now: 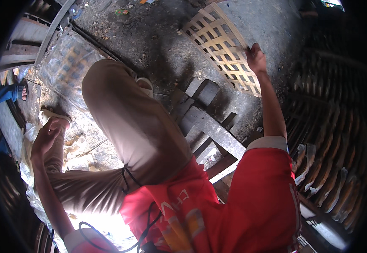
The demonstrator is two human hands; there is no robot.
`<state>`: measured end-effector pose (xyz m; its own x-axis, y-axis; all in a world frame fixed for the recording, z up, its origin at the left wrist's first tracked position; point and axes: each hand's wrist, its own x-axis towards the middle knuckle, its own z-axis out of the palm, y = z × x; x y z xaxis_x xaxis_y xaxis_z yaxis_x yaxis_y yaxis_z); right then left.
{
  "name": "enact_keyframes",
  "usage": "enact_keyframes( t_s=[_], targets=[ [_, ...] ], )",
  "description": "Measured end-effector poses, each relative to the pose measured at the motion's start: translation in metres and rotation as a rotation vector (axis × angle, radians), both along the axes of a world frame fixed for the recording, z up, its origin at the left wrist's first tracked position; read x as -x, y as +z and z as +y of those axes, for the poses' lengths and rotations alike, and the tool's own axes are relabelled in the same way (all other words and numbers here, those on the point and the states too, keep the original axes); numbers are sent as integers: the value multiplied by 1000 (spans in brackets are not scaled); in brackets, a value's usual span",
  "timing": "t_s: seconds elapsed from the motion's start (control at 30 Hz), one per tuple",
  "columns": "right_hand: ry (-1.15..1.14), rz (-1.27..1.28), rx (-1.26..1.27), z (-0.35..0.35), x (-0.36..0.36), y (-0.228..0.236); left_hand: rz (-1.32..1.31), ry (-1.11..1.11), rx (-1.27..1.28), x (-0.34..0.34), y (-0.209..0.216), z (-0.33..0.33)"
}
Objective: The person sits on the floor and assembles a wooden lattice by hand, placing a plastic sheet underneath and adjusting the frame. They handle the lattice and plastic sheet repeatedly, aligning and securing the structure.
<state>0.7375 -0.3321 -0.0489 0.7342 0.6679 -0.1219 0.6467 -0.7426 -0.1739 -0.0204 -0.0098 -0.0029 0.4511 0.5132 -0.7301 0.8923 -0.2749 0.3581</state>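
My right hand (257, 59) is closed on the long edge of a woven lattice panel (225, 46), which looks like bamboo or split wood. The panel stands tilted above the floor, out to the front right, with open square gaps between its strips. Lower down on the left, my left hand (46, 137) hangs beside my lower leg and shoe, its fingers loosely bent and apart. Nothing shows in it. Part of its palm side is hard to make out.
A low wooden frame (213, 126) stands at my right side. Clear plastic sheeting (72, 63) covers another lattice on the dirty floor at the left. Racks with rows of long brown pieces (333, 156) line the right. Another person's foot (23, 90) is at the far left.
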Motion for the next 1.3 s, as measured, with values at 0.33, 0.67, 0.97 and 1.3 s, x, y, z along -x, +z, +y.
enact_keyframes(
  t_s=[0.33, 0.67, 0.97, 1.3],
  targets=[
    [159, -76, -114, 15, 11, 49, 10, 17, 25, 2, 3, 1],
    [133, -110, 67, 52, 29, -17, 28, -44, -2, -3, -5, 7],
    [212, -63, 62, 55, 5, 50, 56, -11, -31, -15, 1, 13],
    [143, -78, 193, 28, -6, -11, 4, -23, -41, 3, -10, 9]
  ],
)
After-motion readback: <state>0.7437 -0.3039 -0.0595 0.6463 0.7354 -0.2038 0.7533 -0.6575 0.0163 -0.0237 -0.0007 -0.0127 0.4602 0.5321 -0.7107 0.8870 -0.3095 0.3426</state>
